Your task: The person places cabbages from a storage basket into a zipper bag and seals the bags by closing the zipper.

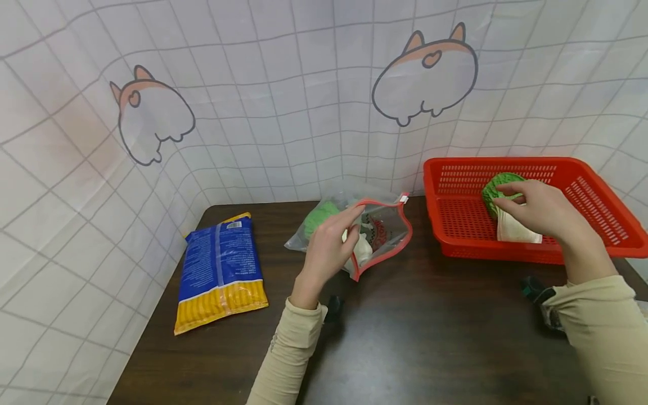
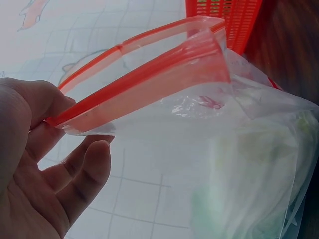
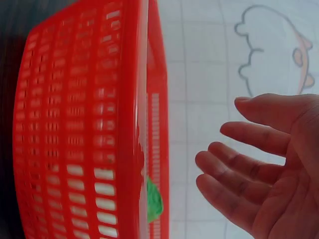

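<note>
My left hand (image 1: 349, 222) pinches the red zip rim of a clear plastic bag (image 1: 387, 225) and holds its mouth open above the dark table. In the left wrist view, the thumb and fingers of that left hand (image 2: 47, 159) grip the rim of the bag (image 2: 199, 149). Inside the bag lie a green item (image 1: 319, 216) and a white one (image 1: 362, 248). My right hand (image 1: 529, 208) hovers over the red basket (image 1: 506, 164), its fingers by a green and white toy cabbage (image 1: 498, 190). The right wrist view shows the right hand (image 3: 259, 164) with fingers spread, holding nothing, beside the basket (image 3: 75, 139).
A blue and yellow packet (image 1: 220, 273) lies flat on the left of the dark wooden table (image 1: 415, 343). A white grid curtain with cartoon prints (image 1: 263, 112) closes off the back and left. The basket sits at the table's back right corner.
</note>
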The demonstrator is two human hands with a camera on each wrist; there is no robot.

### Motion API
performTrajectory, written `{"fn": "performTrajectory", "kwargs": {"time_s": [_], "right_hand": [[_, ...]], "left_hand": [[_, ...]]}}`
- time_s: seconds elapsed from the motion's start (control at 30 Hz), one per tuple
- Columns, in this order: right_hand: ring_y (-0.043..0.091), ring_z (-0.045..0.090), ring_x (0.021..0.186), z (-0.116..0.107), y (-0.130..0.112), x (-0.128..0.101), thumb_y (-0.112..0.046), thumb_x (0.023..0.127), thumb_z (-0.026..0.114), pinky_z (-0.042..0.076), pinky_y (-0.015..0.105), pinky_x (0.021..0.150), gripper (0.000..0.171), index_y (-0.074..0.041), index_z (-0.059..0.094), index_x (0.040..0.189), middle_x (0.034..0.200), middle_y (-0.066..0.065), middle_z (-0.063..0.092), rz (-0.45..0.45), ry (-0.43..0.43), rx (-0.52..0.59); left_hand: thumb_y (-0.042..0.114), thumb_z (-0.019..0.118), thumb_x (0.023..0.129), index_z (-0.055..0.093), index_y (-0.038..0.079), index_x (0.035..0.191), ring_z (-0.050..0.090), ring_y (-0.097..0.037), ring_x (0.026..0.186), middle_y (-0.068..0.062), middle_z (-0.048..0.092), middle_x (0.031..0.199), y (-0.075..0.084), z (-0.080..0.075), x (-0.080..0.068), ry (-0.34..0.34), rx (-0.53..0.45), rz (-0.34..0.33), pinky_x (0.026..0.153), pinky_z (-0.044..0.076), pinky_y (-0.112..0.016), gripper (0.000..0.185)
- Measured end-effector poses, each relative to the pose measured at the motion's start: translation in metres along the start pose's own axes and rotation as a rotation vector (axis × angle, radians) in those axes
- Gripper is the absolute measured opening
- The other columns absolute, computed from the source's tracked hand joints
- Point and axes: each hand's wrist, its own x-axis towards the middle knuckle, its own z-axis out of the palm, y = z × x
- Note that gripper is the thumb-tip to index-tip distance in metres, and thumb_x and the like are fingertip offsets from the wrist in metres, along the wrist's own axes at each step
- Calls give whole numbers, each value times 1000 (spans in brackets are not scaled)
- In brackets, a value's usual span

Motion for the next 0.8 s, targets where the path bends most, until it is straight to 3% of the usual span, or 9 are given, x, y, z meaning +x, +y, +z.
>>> {"fn": "performTrajectory", "kwargs": {"time_s": [0.23, 0.5, 0.67, 0.8], "right_hand": [[52, 56, 97, -11, 38, 2, -29, 102, 49, 47, 60, 77, 50, 12, 49, 131, 116, 42, 53, 55, -134, -39], [48, 59, 95, -21, 75, 10, -31, 103, 48, 48, 58, 77, 55, 14, 44, 135, 127, 46, 43, 108, -255, 2], [56, 52, 108, -23, 90, 16, -31, 104, 46, 53, 53, 78, 59, 14, 39, 140, 133, 47, 35, 152, -302, 104], [59, 39, 123, -23, 103, 21, -40, 105, 40, 51, 53, 88, 68, 13, 26, 147, 141, 45, 25, 204, -356, 254]], "left_hand": [[2, 57, 93, 63, 9, 132, 54, -13, 76, -5, 63, 130, 1, 6, 1, -5, -8, 10, 52, 32, -24, 40], [5, 59, 94, 62, 10, 134, 54, -15, 77, -4, 61, 133, 4, 7, 0, -42, -23, -35, 53, 34, -24, 41], [6, 59, 94, 61, 12, 135, 57, -19, 78, -3, 60, 134, 3, 6, -1, -56, -18, -49, 56, 37, -26, 41], [6, 59, 94, 61, 11, 134, 52, -19, 68, -4, 61, 133, 2, 5, -1, -57, -31, -50, 53, 34, -25, 41]]}}
